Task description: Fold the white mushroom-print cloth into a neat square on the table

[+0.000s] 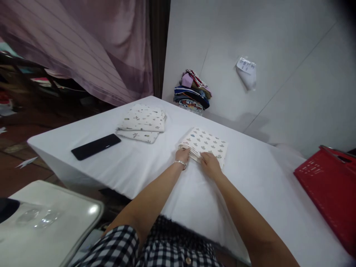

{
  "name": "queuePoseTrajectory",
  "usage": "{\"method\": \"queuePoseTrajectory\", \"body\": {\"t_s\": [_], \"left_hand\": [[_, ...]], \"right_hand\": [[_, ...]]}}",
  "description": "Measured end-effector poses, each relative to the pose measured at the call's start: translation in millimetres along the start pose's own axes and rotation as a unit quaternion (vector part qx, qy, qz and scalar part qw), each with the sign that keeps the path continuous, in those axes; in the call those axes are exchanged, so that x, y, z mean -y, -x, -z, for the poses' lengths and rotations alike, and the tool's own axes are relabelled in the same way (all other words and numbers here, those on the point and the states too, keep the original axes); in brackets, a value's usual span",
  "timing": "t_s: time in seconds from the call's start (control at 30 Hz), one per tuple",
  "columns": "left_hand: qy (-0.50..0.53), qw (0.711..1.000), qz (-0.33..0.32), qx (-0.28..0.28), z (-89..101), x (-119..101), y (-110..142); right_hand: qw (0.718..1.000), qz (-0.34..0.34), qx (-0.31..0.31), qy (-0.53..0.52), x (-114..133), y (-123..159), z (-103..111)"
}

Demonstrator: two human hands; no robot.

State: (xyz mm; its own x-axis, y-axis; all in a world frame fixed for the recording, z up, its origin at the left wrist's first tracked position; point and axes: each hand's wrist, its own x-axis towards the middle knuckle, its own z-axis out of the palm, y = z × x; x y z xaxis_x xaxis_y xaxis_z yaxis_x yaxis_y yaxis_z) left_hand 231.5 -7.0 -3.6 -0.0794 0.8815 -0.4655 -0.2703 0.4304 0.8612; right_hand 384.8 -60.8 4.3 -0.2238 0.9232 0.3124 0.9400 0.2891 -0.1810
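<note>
A folded white cloth with a small repeated print [207, 142] lies on the white-covered table [250, 181] in front of me. Its layered near edge is gripped at the left end by my left hand [183, 155], fingers closed around it and a bracelet at the wrist. Farther right along that edge, my right hand [210, 164] is closed on the same cloth. Fingertips of both hands are partly hidden by the layers. Left of it rests another folded white cloth with a scattered print [143, 120].
A black phone [96, 146] lies on the table's left. Beyond the far edge stands a pile of folded clothes [191, 92] by the wall. A red basket [330, 189] is at right. A pale padded seat-like surface [52, 222] sits lower left. A pink curtain [111, 44] hangs behind.
</note>
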Motion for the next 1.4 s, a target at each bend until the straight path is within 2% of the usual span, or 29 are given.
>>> {"method": "queuePoseTrajectory", "body": {"t_s": [0.2, 0.4, 0.6, 0.77, 0.87, 0.93, 1.03, 1.17, 1.4], "left_hand": [[0.121, 0.991, 0.043, 0.032, 6.6, -3.9, -3.9], [0.255, 0.961, 0.091, 0.059, 15.4, -7.0, -1.8], [0.321, 0.938, 0.107, 0.074, 19.1, -5.8, -0.4], [0.338, 0.932, 0.105, 0.071, 18.7, -5.9, -1.1], [0.341, 0.932, 0.103, 0.071, 18.6, -6.9, -1.0], [0.341, 0.931, 0.103, 0.077, 19.4, -8.2, -0.6], [0.338, 0.931, 0.109, 0.089, 22.3, -11.1, -0.4], [0.331, 0.930, 0.124, 0.101, 28.9, -17.2, -1.9], [0.266, 0.947, 0.143, 0.112, 39.2, -29.3, -2.4]], "right_hand": [[1.000, 0.000, 0.009, 0.012, 1.9, -0.9, 0.3], [0.999, -0.002, 0.007, 0.033, 6.7, 0.7, -1.7], [0.999, -0.001, 0.020, 0.035, 8.6, 4.9, -0.2], [0.998, -0.012, 0.051, 0.037, 12.3, -9.0, 13.0], [0.999, 0.009, 0.022, 0.028, 16.1, -25.6, 14.9], [0.999, 0.045, 0.016, 0.024, 19.6, -32.7, 8.2], [0.994, 0.089, 0.053, 0.034, 26.0, -30.5, -11.1], [0.993, 0.089, 0.046, 0.055, 31.8, -16.9, -32.6], [0.995, 0.084, 0.032, 0.053, 31.3, -16.3, -36.1]]}}
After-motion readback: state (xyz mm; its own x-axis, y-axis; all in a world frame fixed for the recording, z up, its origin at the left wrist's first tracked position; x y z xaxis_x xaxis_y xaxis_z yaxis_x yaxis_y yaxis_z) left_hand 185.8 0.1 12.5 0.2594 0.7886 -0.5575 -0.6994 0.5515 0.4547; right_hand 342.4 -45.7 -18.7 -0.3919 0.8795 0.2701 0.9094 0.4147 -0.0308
